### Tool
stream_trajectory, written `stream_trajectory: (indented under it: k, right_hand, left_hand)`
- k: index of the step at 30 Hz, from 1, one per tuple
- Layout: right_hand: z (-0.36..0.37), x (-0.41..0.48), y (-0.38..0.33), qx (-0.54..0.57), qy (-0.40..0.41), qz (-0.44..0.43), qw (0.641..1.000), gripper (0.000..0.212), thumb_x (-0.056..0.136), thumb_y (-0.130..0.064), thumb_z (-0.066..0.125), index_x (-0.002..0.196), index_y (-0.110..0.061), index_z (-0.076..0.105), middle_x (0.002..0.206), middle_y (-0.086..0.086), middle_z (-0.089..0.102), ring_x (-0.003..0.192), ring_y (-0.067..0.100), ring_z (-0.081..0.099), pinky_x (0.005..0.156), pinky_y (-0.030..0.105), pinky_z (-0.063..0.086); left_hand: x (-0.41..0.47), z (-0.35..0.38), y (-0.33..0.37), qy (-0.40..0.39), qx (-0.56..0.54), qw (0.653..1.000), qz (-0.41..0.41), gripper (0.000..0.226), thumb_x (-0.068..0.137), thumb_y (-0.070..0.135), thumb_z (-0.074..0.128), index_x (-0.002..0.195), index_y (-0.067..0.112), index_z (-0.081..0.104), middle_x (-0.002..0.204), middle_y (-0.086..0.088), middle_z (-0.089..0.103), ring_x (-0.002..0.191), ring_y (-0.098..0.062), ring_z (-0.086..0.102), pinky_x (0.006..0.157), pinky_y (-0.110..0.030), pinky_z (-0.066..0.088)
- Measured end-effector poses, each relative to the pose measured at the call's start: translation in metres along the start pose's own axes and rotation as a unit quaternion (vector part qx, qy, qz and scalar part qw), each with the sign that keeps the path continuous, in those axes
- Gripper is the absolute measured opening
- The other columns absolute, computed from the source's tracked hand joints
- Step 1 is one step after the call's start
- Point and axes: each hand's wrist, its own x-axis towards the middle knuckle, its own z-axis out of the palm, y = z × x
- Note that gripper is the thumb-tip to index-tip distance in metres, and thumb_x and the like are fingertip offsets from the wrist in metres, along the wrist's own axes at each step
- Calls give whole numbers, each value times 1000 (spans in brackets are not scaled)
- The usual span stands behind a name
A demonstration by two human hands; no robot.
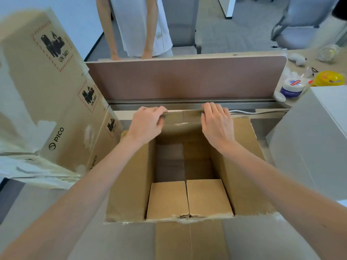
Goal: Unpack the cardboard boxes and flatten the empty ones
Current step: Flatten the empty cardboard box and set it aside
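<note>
Far left: PICO cartons [56, 87], stacked, hazard labels outward, just beside the work, probably waiting their turn. Centre-left: left hand [146, 121], fingers curled over the top edge of the far flap [183, 117], thumb on its near face. Centre: open box [129, 194], standing on the desk just near of the divider [187, 77], top open toward the person. Its far half looks empty. At the near side lie two tan panels [169, 199], perhaps small cartons, perhaps folded flaps; the angle does not settle it. Centre-right: right hand [217, 124], gripping the same flap edge in the same curl. The paired hold suggests the flap is being bent back evenly, to open the mouth or start the collapse. Right: white box [315, 143], close beside. Far right: tub [292, 88] past the divider's end.
</note>
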Motion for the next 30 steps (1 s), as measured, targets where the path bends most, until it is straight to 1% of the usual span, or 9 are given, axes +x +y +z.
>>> stream_trajectory:
  k: [3,6,9,12,16,20,23,27,30]
  right_hand:
    - [7,31,-3,29,18,30,999,25,98,-14,50,122,-6,53,116,10,61,104,25,59,90,38,48]
    - [25,49,-1,31,-20,57,998,43,100,-9,46,141,-4,38,146,14,43,134,29,42,112,40,33]
    - [42,41,1,35,-106,52,992,57,103,-16,37,154,-10,14,161,6,11,149,22,9,121,38,13]
    - [58,18,6,23,-166,25,986,58,103,-25,36,155,-13,11,162,3,5,149,19,2,121,36,7]
    - [74,-2,16,-18,-217,4,976,57,103,-35,31,154,-15,15,161,2,11,149,17,7,122,37,7]
    - [81,-10,21,-46,-229,-10,972,53,101,-39,33,148,-15,31,153,3,34,143,19,28,120,39,15]
    - [81,-10,22,-56,-237,-16,970,47,100,-39,36,140,-16,40,140,2,48,131,20,41,114,36,23]
    - [83,-8,23,-56,-242,-8,969,46,99,-40,38,138,-17,41,138,2,48,128,21,42,112,37,25]
    - [82,-8,23,-51,-244,-13,968,46,99,-38,40,140,-18,39,140,1,46,130,20,40,113,36,23]
  left_hand:
    - [25,6,-7,59,14,998,-13,27,89,8,64,115,12,59,104,-6,69,96,-26,64,85,-37,47]
    - [38,23,-17,72,20,996,-50,38,86,1,68,122,11,58,126,-9,61,118,-28,54,101,-39,42]
    - [39,41,-31,5,67,997,-50,55,90,15,67,141,11,49,156,-10,36,143,-29,32,117,-42,28]
    - [24,59,-40,-89,66,993,-40,65,96,36,59,153,18,34,164,-5,19,150,-27,17,122,-43,17]
    - [-3,80,-39,-133,35,988,-72,60,99,47,50,152,24,35,161,-1,29,148,-21,23,123,-42,13]
    - [-10,88,-33,-132,11,987,-86,48,99,44,50,142,23,48,145,0,50,137,-19,40,120,-41,18]
    - [-9,94,-31,-168,7,981,-94,43,100,46,45,136,22,50,136,1,56,128,-19,47,115,-40,27]
    - [-6,98,-30,-190,18,976,-106,47,100,50,43,135,21,49,135,0,55,126,-20,48,107,-39,35]
    - [-8,96,-28,-179,21,978,-106,46,100,50,44,137,22,48,135,0,54,127,-20,47,110,-39,33]
